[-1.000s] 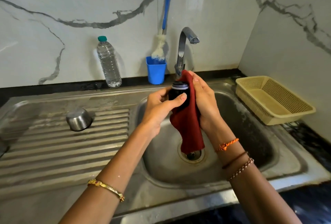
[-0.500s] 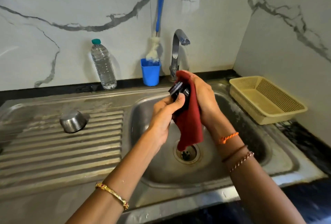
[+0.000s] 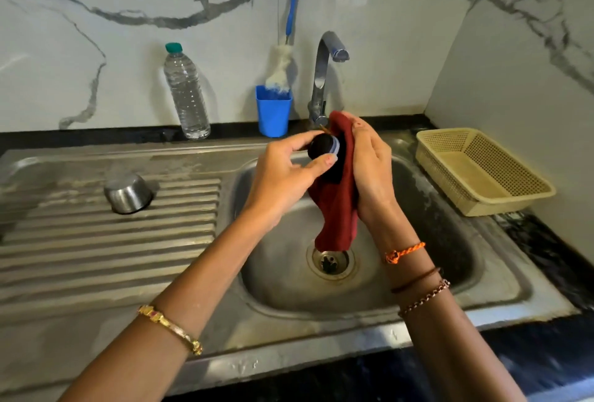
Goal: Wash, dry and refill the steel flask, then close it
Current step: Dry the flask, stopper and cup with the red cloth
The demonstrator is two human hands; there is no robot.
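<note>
- Marble-look wall backing a steel sink (image 3: 501, 276) with a ribbed drainboard (image 3: 106, 241) on its left.
- Left hand (image 3: 283, 173) is pinching a small dark round part (image 3: 321, 146) between thumb and fingers, over the basin; pale ring on it, probably the flask's stopper or lid, cannot tell which.
- Right hand (image 3: 369, 170) is curling round a red cloth (image 3: 337, 205) and pressing it against that part, so judging this as the drying step.
- Cloth tail is hanging down toward the drain (image 3: 331, 262); working over the basin is likely keeping drips off the counter.
- Steel cup (image 3: 128, 192) is sitting upside down on the drainboard, probably draining; looks like the flask's cap cup.
- Flask body itself: not seeing it anywhere in view.
- 1 clear water bottle (image 3: 186, 93) is standing at the wall, capped, plausibly for the refill.
- Blue cup (image 3: 273, 110) is holding a bottle brush (image 3: 283, 70) beside the tap (image 3: 324, 77); no water visibly running.
- Yellow basket (image 3: 482, 173) is sitting right of the sink.
</note>
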